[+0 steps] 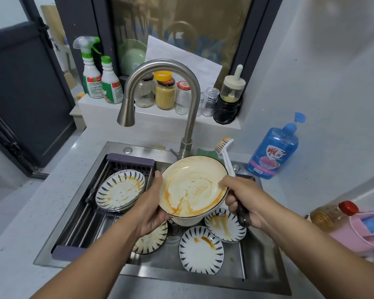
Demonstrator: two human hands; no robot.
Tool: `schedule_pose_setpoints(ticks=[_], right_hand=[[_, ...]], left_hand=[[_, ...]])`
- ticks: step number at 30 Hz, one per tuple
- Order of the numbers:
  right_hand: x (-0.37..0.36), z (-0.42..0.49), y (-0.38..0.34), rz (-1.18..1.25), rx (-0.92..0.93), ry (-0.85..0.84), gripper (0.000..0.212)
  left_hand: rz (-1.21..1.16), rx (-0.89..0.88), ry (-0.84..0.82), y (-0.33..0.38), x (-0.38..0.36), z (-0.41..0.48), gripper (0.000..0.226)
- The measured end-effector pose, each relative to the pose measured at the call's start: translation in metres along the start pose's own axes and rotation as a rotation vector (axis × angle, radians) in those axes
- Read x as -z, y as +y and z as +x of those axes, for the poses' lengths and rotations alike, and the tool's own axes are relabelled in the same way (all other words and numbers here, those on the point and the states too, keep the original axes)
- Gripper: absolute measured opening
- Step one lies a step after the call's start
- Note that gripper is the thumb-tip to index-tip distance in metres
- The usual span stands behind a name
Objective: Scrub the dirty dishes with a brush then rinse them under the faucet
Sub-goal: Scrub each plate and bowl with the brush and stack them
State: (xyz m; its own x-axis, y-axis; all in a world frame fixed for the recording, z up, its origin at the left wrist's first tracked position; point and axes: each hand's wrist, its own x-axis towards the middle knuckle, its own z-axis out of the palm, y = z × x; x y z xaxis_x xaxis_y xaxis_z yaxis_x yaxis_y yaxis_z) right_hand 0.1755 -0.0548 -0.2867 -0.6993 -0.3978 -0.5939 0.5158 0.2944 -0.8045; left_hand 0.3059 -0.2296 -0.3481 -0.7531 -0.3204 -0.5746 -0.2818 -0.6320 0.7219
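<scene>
My left hand (152, 203) grips the left rim of a white bowl (192, 186) smeared with orange sauce, tilted toward me above the sink (263, 266). My right hand (242, 199) grips the dark handle of a dish brush (225, 152); its white neck and bristle head stick up behind the bowl's right rim, and my fingertips touch that rim. The steel faucet (160, 67) arches above with no water visible. Dirty blue-patterned plates lie below: a stack (120, 189) on the rack, one (201, 249) at the front, one (224, 228) under my right hand, one (153, 238) partly hidden by my left wrist.
A purple-framed drying rack (84, 212) spans the sink's left half. A blue soap bottle (272, 152) stands right of the faucet. Jars (165, 91) and spray bottles (91, 76) line the ledge behind. A pink tub (363, 229) and an oil bottle (330, 214) sit at the right counter edge.
</scene>
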Motion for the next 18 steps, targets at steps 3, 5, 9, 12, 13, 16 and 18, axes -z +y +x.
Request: schedule_pose_setpoints(ticks=[3, 5, 9, 12, 13, 16, 18], right_hand=[[-0.002, 0.007, -0.001, 0.099, -0.110, 0.034, 0.012], [-0.002, 0.011, -0.001, 0.120, -0.150, 0.038, 0.011], [-0.012, 0.013, 0.000, 0.052, -0.141, 0.013, 0.008], [-0.015, 0.006, -0.010, -0.072, -0.086, -0.027, 0.019], [-0.013, 0.002, -0.015, -0.158, -0.047, -0.037, 0.026], [0.000, -0.013, -0.031, -0.521, 0.151, -0.045, 0.033], [0.010, -0.024, -0.039, -0.757, 0.317, -0.045, 0.033]], left_hand=[[0.508, -0.351, 0.048, 0.001, 0.007, -0.006, 0.076], [0.816, -0.556, 0.029, 0.004, 0.006, -0.014, 0.089], [1.421, -0.936, -0.133, -0.008, -0.025, -0.025, 0.084], [1.276, -0.933, -0.052, -0.015, -0.029, -0.013, 0.065], [1.204, -0.851, -0.007, -0.015, -0.026, -0.006, 0.060], [0.905, -0.539, 0.039, -0.004, -0.013, 0.011, 0.057], [0.712, -0.433, -0.003, 0.006, -0.004, 0.018, 0.062]])
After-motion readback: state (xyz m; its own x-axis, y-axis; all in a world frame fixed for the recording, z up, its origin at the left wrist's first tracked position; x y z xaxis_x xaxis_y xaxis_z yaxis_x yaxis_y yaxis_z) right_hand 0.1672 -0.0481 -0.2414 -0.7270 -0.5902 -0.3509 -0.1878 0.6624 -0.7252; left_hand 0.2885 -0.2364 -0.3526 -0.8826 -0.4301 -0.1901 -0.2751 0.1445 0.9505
